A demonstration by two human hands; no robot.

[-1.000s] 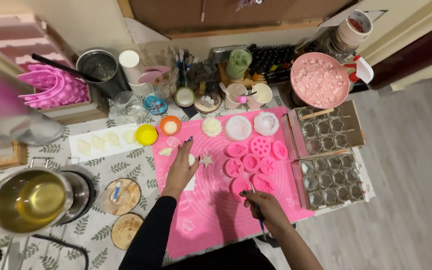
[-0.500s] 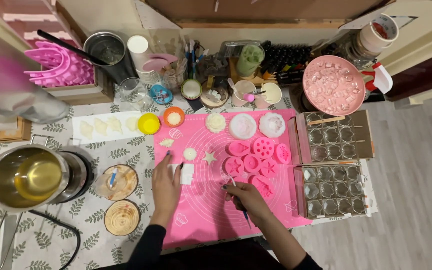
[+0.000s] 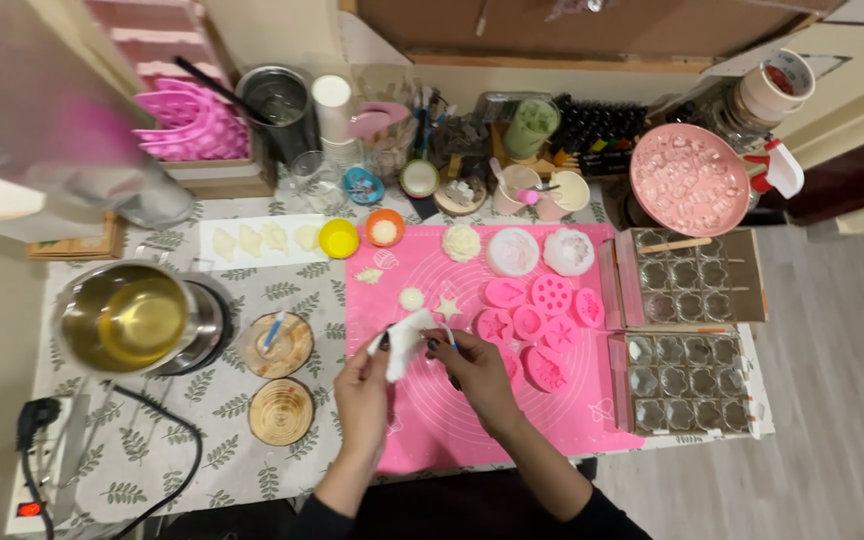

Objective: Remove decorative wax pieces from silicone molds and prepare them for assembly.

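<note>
My left hand [image 3: 364, 385] holds a small white tissue [image 3: 404, 340] over the pink silicone mat [image 3: 452, 420]. My right hand [image 3: 474, 372] holds a thin blue-tipped tool [image 3: 449, 337] whose tip touches the tissue. Both hands meet above the mat's left half. Just beyond them lie a round white wax piece [image 3: 411, 298] and a white star piece [image 3: 446, 305]. Several small pink silicone moulds [image 3: 540, 310] sit to the right of my right hand.
A steel pot of yellow liquid [image 3: 127, 318] stands on a heater at left, next to two wooden coasters [image 3: 280, 378]. Two boxes of small glass jars [image 3: 687, 340] sit at right. Cups, brushes, a pink bowl [image 3: 689, 180] and moulds crowd the back edge.
My left hand picked the white tissue up off the mat. My right hand moved left with the tool and brought its tip to the tissue. The camera view shifted left.
</note>
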